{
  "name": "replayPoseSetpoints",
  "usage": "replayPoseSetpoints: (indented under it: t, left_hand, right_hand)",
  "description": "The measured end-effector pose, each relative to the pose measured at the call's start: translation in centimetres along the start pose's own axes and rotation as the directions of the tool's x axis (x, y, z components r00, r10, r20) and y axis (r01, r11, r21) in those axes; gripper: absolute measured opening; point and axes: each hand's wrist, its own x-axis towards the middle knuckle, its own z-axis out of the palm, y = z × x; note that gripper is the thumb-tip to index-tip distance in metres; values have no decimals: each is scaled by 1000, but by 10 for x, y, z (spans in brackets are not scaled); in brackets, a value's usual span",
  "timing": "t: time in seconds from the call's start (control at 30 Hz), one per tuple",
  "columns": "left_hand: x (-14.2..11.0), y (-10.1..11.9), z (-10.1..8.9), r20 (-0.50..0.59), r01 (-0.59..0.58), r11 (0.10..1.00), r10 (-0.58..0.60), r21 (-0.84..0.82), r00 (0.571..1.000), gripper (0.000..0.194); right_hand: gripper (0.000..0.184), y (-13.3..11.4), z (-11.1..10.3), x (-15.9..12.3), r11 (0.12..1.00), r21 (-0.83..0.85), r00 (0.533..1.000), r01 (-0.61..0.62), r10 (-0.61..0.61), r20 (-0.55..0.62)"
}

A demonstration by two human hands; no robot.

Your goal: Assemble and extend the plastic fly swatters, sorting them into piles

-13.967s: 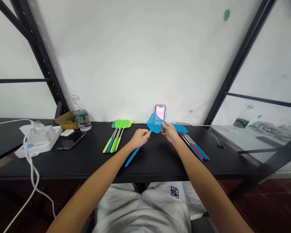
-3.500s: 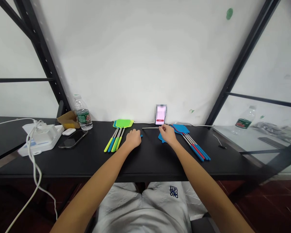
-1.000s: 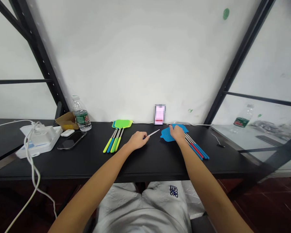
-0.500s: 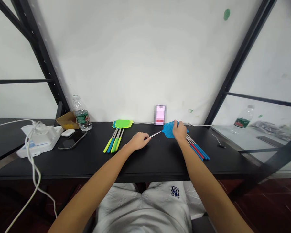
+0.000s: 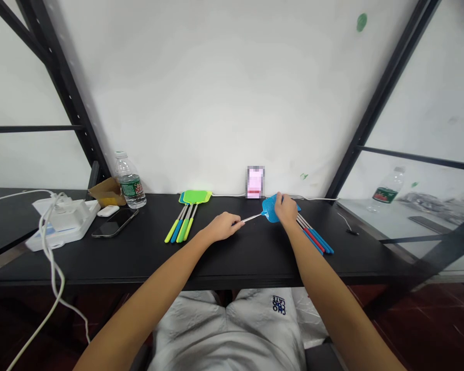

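Note:
My left hand (image 5: 223, 226) is closed around the handle end of a blue fly swatter, and its thin silver rod (image 5: 252, 218) runs up and right from my fingers. At the rod's far end my right hand (image 5: 286, 209) grips the blue mesh head (image 5: 269, 210) and holds it tilted just above the black table (image 5: 139, 252). Under and beside my right hand lies a pile of swatters with blue heads and blue and red handles (image 5: 315, 240).
A second pile of swatters with green heads (image 5: 195, 197) lies left of centre. A phone (image 5: 255, 182) leans on the wall. At the left stand a water bottle (image 5: 128, 180), a cardboard box (image 5: 107, 191), an earbud case (image 5: 108, 211), a flat phone (image 5: 114, 222) and a white charger with cables (image 5: 64, 220).
My right hand has lifted the blue head off the table and brought it to the tip of the rod that my left hand holds; the two now meet.

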Motion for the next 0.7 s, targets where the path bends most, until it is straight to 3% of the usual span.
replayPoseSetpoints:
  t: [0.4, 0.7]
  left_hand:
    - [-1, 6, 0, -12, 3, 1000, -3, 19, 1000, 40]
    - [-1, 5, 4, -22, 15, 999, -13, 48, 1000, 34]
  right_hand:
    - [52, -7, 0, -6, 998, -38, 998, 55, -56, -34]
    - [48, -6, 0, -6, 997, -55, 992, 46, -39, 119]
